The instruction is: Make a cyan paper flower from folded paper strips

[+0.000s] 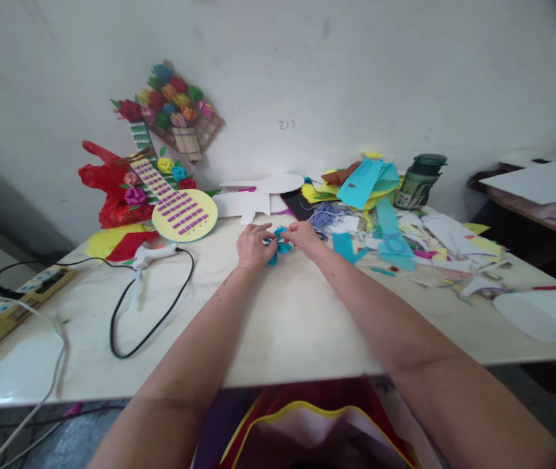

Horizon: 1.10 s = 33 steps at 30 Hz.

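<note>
Both of my hands meet at the middle of a pale table (278, 326), far from my body. My left hand (253, 246) and my right hand (304, 236) each pinch a small piece of folded blue paper (276, 245) between them, just above the tabletop. The fingers of both hands are curled round the paper. Part of the blue paper is hidden by my fingers.
A white glue gun (153, 255) with a black cord lies to the left, by a power strip (18, 303). A yellow paper guitar (180, 212) and paper flowers (173, 104) lean on the wall. Paper scraps (419, 247) and a dark jar (419, 182) crowd the right side.
</note>
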{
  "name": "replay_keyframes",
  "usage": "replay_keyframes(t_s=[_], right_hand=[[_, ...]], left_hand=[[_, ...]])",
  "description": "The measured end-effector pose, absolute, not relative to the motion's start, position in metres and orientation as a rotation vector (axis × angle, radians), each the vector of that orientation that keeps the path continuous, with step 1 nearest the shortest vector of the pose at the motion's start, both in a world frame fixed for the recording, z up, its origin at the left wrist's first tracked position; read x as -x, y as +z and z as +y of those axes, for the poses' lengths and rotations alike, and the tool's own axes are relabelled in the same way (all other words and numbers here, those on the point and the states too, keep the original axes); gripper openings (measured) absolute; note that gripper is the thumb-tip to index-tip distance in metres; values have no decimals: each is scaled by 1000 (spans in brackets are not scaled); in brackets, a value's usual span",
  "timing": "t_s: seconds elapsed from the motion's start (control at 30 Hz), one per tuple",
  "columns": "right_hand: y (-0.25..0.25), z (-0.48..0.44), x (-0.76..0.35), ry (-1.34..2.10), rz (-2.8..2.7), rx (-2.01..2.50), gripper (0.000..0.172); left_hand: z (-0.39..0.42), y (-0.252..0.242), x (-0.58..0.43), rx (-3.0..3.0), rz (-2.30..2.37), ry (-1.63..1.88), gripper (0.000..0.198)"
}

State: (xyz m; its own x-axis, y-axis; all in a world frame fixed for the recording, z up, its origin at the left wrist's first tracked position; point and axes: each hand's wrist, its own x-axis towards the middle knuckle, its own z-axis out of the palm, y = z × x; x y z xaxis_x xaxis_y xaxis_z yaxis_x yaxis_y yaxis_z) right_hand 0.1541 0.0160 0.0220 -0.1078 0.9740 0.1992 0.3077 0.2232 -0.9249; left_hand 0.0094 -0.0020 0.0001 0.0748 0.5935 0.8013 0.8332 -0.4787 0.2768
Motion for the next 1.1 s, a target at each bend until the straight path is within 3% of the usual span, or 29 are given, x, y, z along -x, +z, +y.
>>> replay_keyframes(t_s=[1.1], right_hand=[[13, 27, -164, 1239, -1541, 1003, 14]], left_hand=[[2, -4, -5, 2180, -1283, -1353, 10]])
